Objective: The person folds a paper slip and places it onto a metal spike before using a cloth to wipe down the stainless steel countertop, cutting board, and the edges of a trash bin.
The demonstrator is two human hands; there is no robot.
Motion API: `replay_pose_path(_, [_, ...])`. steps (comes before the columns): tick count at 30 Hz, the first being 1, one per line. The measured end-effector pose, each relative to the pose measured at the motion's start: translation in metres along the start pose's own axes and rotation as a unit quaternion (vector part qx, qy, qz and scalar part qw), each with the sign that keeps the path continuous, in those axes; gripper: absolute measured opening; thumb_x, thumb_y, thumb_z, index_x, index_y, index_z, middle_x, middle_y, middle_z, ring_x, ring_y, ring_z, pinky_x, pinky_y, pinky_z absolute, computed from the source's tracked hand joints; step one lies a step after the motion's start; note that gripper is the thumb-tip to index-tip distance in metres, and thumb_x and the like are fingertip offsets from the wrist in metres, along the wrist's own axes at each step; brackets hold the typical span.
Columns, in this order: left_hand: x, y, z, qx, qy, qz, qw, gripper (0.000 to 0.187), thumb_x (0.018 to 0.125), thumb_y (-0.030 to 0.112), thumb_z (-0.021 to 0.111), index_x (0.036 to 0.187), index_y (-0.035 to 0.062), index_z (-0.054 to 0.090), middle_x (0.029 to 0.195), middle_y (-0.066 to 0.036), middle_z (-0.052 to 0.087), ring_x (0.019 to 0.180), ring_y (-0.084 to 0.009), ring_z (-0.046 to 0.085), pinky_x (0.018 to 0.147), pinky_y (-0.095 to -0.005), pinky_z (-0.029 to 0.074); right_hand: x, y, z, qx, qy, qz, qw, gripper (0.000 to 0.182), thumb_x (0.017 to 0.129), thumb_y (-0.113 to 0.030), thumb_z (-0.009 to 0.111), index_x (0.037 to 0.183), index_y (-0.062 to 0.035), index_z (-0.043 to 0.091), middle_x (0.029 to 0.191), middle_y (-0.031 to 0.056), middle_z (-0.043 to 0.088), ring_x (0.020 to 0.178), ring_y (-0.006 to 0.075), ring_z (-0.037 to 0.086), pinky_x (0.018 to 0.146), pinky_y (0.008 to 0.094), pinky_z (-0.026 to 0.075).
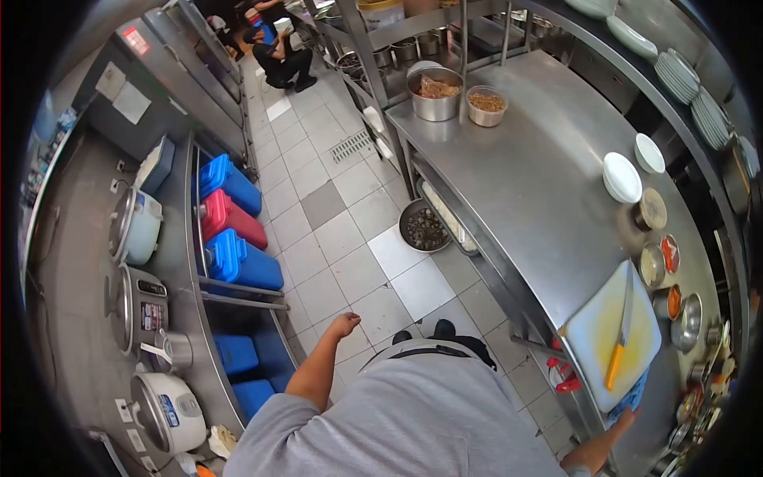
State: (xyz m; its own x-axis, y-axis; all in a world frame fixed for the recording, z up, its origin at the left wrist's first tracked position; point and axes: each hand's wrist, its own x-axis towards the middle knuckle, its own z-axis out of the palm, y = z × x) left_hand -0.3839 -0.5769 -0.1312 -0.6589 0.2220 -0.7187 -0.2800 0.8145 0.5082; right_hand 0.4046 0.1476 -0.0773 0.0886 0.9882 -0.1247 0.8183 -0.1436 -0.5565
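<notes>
Left-hand counter: along its top stand three rice cookers (145, 306), a small saucepan (178, 350) beside the middle one.
Lidded bins: two blue and one red (238, 221), side by side beneath the counter, the red between the blue.
Co-worker: a person in dark clothing (288, 65) crouches at the far end of the tiled aisle.
Left hand (346, 324): held over the aisle floor, apart from both counters; its fingers appear loosely curled, with no object visible in them; how far they open cannot be told at this size.
Floor bowl (402, 228): a metal vessel of dark pieces, standing on the tiles beside the steel bench (509, 175).
Far bench end: a metal pot (437, 110) and, just beside it, a clear tub (486, 121), both containing brownish food.
Cutting board (588, 338): white with yellow staining, lying flat near the bench edge.
Knife (621, 338): flat upon the board, orange handle towards the wearer, blade pointing away.
Right hand (625, 421): low at the bench edge, by the blue cloth (632, 395); whether the fingers grip it cannot be told.
Cloth position: at the board's near corner, partly beneath it.
Rightmost bench strip: two white bowls (622, 178) and several small food containers.
</notes>
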Motion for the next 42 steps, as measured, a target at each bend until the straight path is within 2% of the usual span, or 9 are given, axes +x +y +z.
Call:
replay_pose_path(4, [0.010, 0.031, 0.007, 0.019, 0.026, 0.042, 0.999, 0.044, 0.090, 0.036, 0.064, 0.118, 0.0019, 0.068, 0.108, -0.020, 0.072, 0.100, -0.0298, 0.068, 0.089, -0.0380, 0.052, -0.012, -0.079, 0.032, 0.061, 0.042, -0.029, 0.997, 0.051, 0.096, -0.041, 0.053, 0.132, -0.0054, 0.060, 0.129, 0.0205, 0.060, 0.113, 0.0343, 0.060, 0.098, 0.0462, 0.047])
replay_pose_path(13, [0.010, 0.031, 0.053, 0.033, -0.030, 0.064, 0.997, 0.043, 0.090, 0.039, 0.064, 0.115, 0.0045, 0.069, 0.100, -0.017, 0.073, 0.093, -0.0284, 0.069, 0.085, -0.0391, 0.053, -0.104, -0.137, 0.010, 0.190, 0.142, -0.039, 0.971, 0.051, 0.096, -0.040, 0.055, 0.132, -0.0049, 0.060, 0.128, 0.0199, 0.060, 0.113, 0.0337, 0.060, 0.098, 0.0456, 0.047])
replay_pose_path(15, [0.017, 0.016, 0.050, 0.070, -0.069, 0.018, 0.995, 0.044, 0.088, 0.038, 0.066, 0.118, 0.0059, 0.068, 0.090, -0.008, 0.070, 0.067, -0.0191, 0.062, 0.057, -0.0361, 0.052, -0.132, -0.182, -0.002, 0.214, 0.177, -0.038, 0.960, 0.051, 0.096, -0.040, 0.056, 0.132, -0.0048, 0.059, 0.128, 0.0198, 0.060, 0.113, 0.0336, 0.059, 0.098, 0.0455, 0.047])
replay_pose_path(19, [0.034, 0.011, 0.037, 0.039, -0.058, -0.029, 0.997, 0.044, 0.088, 0.038, 0.066, 0.118, 0.0066, 0.068, 0.090, -0.008, 0.070, 0.064, -0.0177, 0.061, 0.052, -0.0350, 0.051, -0.124, -0.186, -0.031, 0.279, 0.238, -0.052, 0.929, 0.051, 0.095, -0.040, 0.057, 0.132, -0.0045, 0.059, 0.128, 0.0195, 0.060, 0.113, 0.0334, 0.059, 0.098, 0.0453, 0.048])
replay_pose_path(26, [0.058, 0.041, 0.017, 0.026, -0.039, 0.005, 0.999, 0.042, 0.087, 0.038, 0.065, 0.113, 0.0060, 0.072, 0.092, -0.013, 0.074, 0.084, -0.0244, 0.070, 0.074, -0.0397, 0.056, -0.059, -0.235, -0.056, 0.372, 0.246, -0.057, 0.893, 0.051, 0.097, -0.040, 0.055, 0.131, -0.0014, 0.059, 0.134, 0.0168, 0.054, 0.115, 0.0333, 0.058, 0.103, 0.0443, 0.043])
replay_pose_path(28, [0.074, 0.054, 0.007, 0.041, -0.047, 0.036, 0.997, 0.041, 0.088, 0.038, 0.064, 0.113, 0.0072, 0.072, 0.094, -0.014, 0.074, 0.085, -0.0245, 0.070, 0.077, -0.0382, 0.056, -0.087, -0.336, -0.032, 0.455, 0.141, -0.047, 0.878, 0.051, 0.097, -0.036, 0.060, 0.132, 0.0008, 0.055, 0.128, 0.0155, 0.057, 0.113, 0.0275, 0.059, 0.099, 0.0395, 0.045])
replay_pose_path(33, [0.105, 0.054, -0.035, -0.005, -0.031, 0.089, 0.996, 0.039, 0.089, 0.036, 0.065, 0.114, 0.0055, 0.071, 0.093, -0.012, 0.073, 0.080, -0.0208, 0.068, 0.071, -0.0360, 0.055, -0.116, -0.473, 0.088, 0.093, -0.118, -0.106, 0.983, 0.072, 0.088, -0.040, 0.073, 0.141, 0.0016, 0.046, 0.133, 0.0155, 0.057, 0.114, 0.0244, 0.058, 0.096, 0.0371, 0.048])
replay_pose_path(36, [0.106, 0.053, -0.071, -0.097, -0.019, 0.067, 0.993, 0.035, 0.091, 0.030, 0.064, 0.114, 0.0041, 0.070, 0.089, -0.008, 0.071, 0.075, -0.0170, 0.064, 0.066, -0.0344, 0.054, -0.099, -0.480, 0.224, -0.071, -0.123, -0.260, 0.955, 0.086, 0.084, -0.048, 0.074, 0.143, 0.0060, 0.041, 0.150, 0.0253, 0.040, 0.142, 0.0375, 0.034, 0.117, 0.0431, 0.027])
replay_pose_path(42, [0.127, -0.081, -0.120, 0.045, 0.017, 0.143, 0.989, 0.034, 0.092, 0.033, 0.055, 0.095, 0.0025, 0.071, 0.078, -0.012, 0.069, 0.063, -0.0195, 0.063, 0.057, -0.0354, 0.051, -0.150, -0.575, 0.394, -0.118, 0.142, -0.159, 0.970, 0.075, 0.084, -0.049, 0.067, 0.146, -0.0135, 0.045, 0.155, 0.0198, 0.036, 0.140, 0.0450, 0.034, 0.112, 0.0636, 0.025])
